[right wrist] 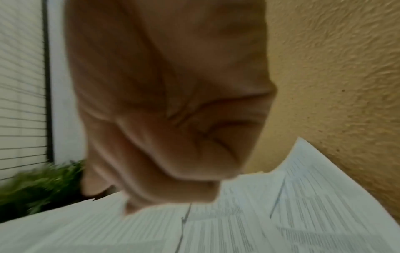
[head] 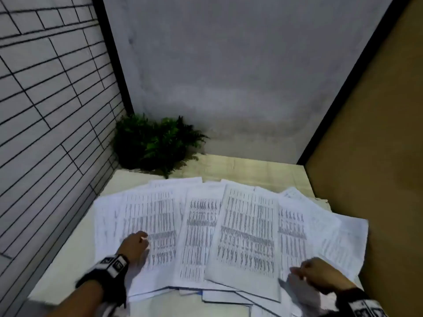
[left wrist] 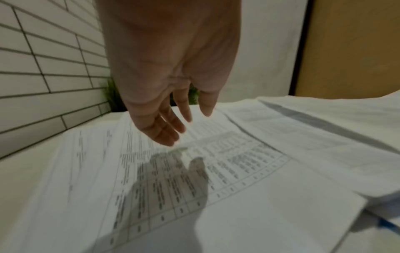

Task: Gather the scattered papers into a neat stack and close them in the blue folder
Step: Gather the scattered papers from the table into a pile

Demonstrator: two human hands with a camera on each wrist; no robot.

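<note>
Several printed sheets of paper (head: 247, 227) lie fanned out and overlapping across the pale table (head: 240, 167). My left hand (head: 137, 244) is over the left sheets. In the left wrist view its fingers (left wrist: 173, 126) hang straight and relaxed just above a table-printed page (left wrist: 216, 171) and cast a shadow on it. My right hand (head: 313, 273) sits low over the right sheets, its fingers loosely bent and pointing left; the right wrist view of the right hand (right wrist: 173, 154) is blurred. A small blue strip (left wrist: 387, 225), apparently the folder, peeks out from under the papers; the rest of it is hidden.
A green fern (head: 155, 143) stands in the far left corner of the table. A grey tiled wall (head: 45, 110) runs along the left side and a tan textured wall (head: 377, 156) along the right. The papers reach both side edges.
</note>
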